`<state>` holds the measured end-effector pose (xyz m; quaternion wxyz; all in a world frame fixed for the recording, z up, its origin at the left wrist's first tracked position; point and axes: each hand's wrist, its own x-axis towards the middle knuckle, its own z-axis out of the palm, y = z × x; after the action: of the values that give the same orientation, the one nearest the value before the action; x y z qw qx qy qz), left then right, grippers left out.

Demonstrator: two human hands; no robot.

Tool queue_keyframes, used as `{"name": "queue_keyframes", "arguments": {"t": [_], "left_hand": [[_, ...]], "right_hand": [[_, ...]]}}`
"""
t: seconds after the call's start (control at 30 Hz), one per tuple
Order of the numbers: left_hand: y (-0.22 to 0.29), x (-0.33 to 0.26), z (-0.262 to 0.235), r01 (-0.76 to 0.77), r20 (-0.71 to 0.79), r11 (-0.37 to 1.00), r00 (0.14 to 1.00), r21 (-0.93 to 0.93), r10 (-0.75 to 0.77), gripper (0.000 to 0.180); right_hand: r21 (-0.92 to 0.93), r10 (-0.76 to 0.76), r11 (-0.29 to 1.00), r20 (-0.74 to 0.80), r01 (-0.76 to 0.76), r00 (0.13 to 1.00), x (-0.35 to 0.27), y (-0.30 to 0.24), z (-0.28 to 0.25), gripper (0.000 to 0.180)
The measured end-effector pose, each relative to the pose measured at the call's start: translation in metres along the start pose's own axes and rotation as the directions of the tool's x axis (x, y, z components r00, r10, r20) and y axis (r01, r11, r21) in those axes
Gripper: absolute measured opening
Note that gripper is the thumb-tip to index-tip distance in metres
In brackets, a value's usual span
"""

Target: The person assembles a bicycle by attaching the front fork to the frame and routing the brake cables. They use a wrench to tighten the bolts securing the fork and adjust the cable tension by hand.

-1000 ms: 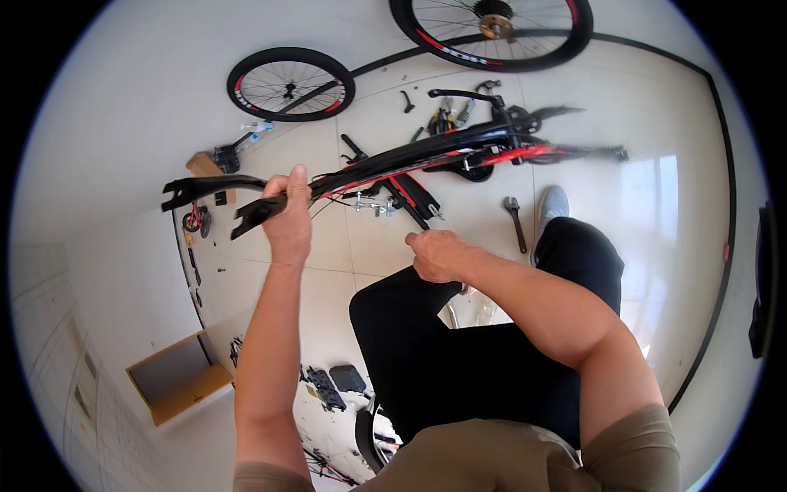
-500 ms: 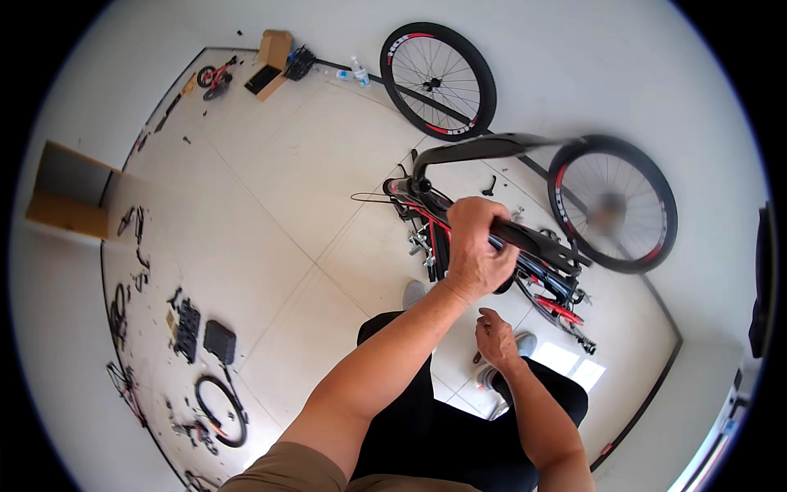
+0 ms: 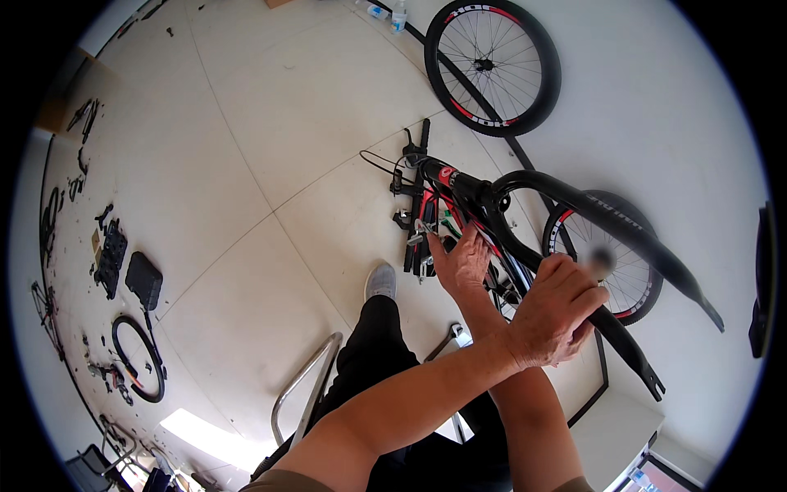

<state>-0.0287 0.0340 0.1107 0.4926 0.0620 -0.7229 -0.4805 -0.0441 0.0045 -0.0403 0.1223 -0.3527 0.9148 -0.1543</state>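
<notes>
You've got two hands (image 3: 566, 312) in play, one black fork (image 3: 611, 215), one bike frame (image 3: 461, 187), and look, two large spoked wheels (image 3: 484, 65), two bottles (image 3: 398, 18) up top, one wrench (image 3: 454, 331), one grey shoe (image 3: 380, 281)!

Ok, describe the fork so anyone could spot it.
At the right-hand wall, find the lower wheel. The fork crosses in front of it, one leg in the left hand. Unlike the frame beside it, it splits into two curved black legs.

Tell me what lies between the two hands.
In the head view, part of the bike frame shows between the right hand and the left hand, which grips the fork.
</notes>
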Motion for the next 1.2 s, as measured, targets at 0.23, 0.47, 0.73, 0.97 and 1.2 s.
{"name": "queue_keyframes", "arguments": {"t": [0.23, 0.47, 0.73, 0.97, 1.2], "left_hand": [[-0.001, 0.004, -0.003, -0.016, -0.012, 1.000, 1.000, -0.018, 0.016, 0.047], [-0.004, 0.006, 0.008, -0.013, -0.084, 1.000, 0.996, 0.005, 0.013, 0.040], [-0.005, 0.011, 0.008, -0.030, -0.093, 0.990, 0.995, 0.140, 0.043, 0.033], [-0.007, 0.017, 0.009, 0.007, -0.016, 0.975, 1.000, 0.222, -0.003, 0.037], [-0.011, 0.026, -0.007, 0.022, 0.088, 0.976, 0.995, 0.218, -0.043, 0.038]], "right_hand": [[0.027, 0.089, 0.996, -0.174, -0.086, 0.981, 0.055, -0.012, 0.032, 0.088], [0.059, 0.190, 0.982, -0.286, -0.181, 0.939, 0.058, -0.029, 0.037, 0.073], [0.067, 0.124, 0.992, -0.403, -0.106, 0.907, 0.063, -0.024, 0.048, 0.070], [0.107, 0.181, 0.982, -0.306, -0.156, 0.934, 0.067, -0.021, 0.049, 0.065], [0.148, 0.184, 0.978, -0.298, -0.145, 0.937, 0.072, -0.022, 0.055, 0.054]]}}
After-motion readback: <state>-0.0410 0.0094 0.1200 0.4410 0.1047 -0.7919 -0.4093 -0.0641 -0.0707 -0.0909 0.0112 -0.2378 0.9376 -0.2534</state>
